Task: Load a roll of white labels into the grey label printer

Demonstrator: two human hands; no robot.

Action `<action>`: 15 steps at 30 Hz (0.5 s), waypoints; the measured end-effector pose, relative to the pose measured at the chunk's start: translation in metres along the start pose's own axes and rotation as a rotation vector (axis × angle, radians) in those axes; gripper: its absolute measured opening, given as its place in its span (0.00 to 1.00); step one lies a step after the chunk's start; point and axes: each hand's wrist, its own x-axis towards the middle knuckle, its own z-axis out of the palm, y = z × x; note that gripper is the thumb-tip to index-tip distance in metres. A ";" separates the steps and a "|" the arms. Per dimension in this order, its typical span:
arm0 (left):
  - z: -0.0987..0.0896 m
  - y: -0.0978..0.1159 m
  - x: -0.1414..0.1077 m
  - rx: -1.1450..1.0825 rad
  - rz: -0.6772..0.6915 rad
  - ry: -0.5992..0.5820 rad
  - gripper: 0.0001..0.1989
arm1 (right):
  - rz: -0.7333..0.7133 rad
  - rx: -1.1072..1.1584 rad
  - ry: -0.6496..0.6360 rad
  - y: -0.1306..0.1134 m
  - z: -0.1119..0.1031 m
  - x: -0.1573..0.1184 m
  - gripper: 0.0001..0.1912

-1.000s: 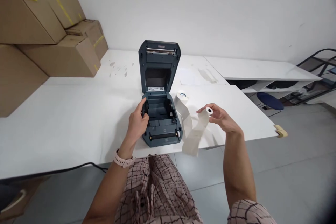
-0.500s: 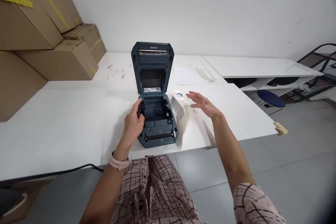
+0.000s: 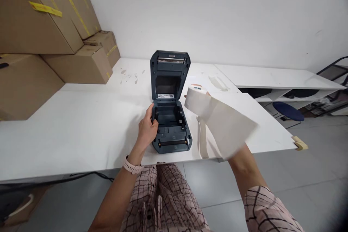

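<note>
A dark grey label printer (image 3: 174, 141) stands on the white table with its lid (image 3: 170, 68) tilted up and its roll bay exposed. My left hand (image 3: 147, 127) is closed at the bay's left side, fingers and thumb around the black roll holder (image 3: 156, 112). To the right of the printer, my right hand (image 3: 208, 94) grips a white label roll (image 3: 193, 98) from behind, most of the hand hidden by it. A long loose strip (image 3: 231, 127) hangs from the roll and covers part of my right forearm.
A pale paper strip (image 3: 202, 139) lies right of the printer, reaching the table's front edge. Cardboard boxes (image 3: 78, 63) are stacked at the left. A blue stool (image 3: 288, 111) stands beyond the table's right end, and a wall rises behind.
My right hand, open beside the standing roll before, has taken hold of the label roll and lifted it, its strip swinging out rightward. My left hand stays on the roll holder. The view has shifted slightly.
</note>
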 end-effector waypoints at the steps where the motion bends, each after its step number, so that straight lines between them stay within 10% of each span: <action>1: 0.000 0.000 0.000 -0.004 0.001 0.001 0.37 | -0.040 -0.002 -0.055 -0.014 0.007 0.000 0.36; 6: 0.001 0.003 0.001 0.021 -0.041 -0.004 0.38 | -0.188 -0.516 -0.392 -0.060 0.056 0.019 0.36; 15: -0.002 0.007 -0.003 0.043 -0.072 -0.055 0.38 | -0.143 -1.020 -0.589 -0.040 0.101 0.016 0.37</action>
